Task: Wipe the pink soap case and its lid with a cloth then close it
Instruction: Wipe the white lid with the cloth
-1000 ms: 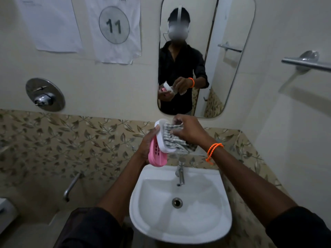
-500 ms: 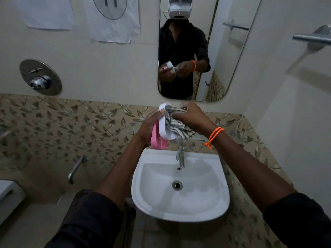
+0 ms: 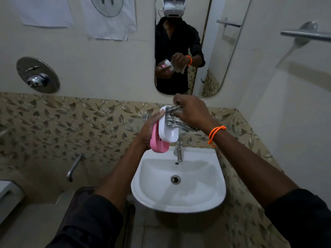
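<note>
Above sink (image 3: 179, 199), hands wipe unlabelled soap case (image 3: 160, 144).

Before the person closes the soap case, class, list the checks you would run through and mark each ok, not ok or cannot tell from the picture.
1. Left hand grips both the pink soap case and the white lid: ok.
2. Right hand holds the striped cloth against the lid: ok.
3. Lid's inside wiped clean: cannot tell.
4. Pink case wiped: cannot tell.
5. Cloth clear of the lid so it can shut: not ok.
6. Case held over the sink, in case of a drop: ok.
</note>
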